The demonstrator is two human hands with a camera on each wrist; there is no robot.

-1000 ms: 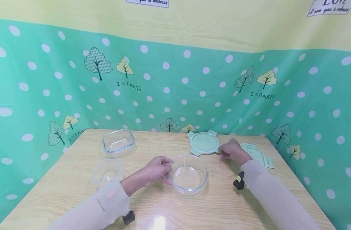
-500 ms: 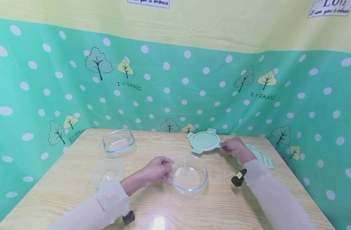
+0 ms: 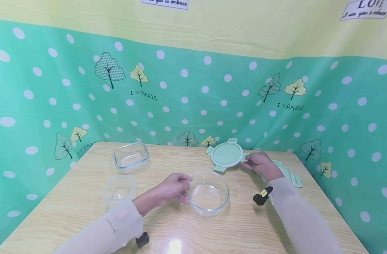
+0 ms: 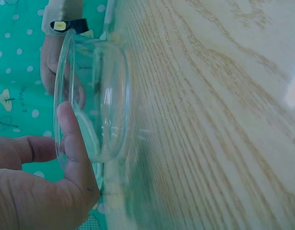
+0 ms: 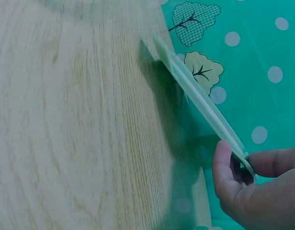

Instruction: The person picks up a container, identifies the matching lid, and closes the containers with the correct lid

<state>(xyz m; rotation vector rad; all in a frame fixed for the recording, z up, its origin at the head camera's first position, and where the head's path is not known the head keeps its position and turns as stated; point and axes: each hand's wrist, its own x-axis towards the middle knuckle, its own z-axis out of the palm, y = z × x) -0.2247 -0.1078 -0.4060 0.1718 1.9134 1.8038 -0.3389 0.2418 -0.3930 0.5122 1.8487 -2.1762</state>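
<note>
On a table (image 3: 238, 229) before a tree-print curtain (image 3: 193, 88), we see a glass dish (image 3: 131, 156) beyond a clear tub (image 3: 118, 187) at left and a green lid (image 3: 288, 173) lying at right

a cloth-screened table nook rigged for recording
taking the head view's middle as the dial, a printed cloth (image 3: 168, 79), yellow over green with white dots (image 3: 207, 60), trees (image 3: 109, 67) and "paris" lettering (image 3: 148, 95), hangs from nine o'clock through twelve to three, hiding the room type. the wood-grain table (image 3: 244, 225) at six stands against it. food ware gives a domestic touch: a round glass bowl (image 3: 209, 210) at six, a rectangular glass dish (image 3: 131, 166) at eight, a round green lid (image 3: 226, 154) at four. black wrist devices (image 3: 260, 199), at seven and between four and five, point to recording.
</note>
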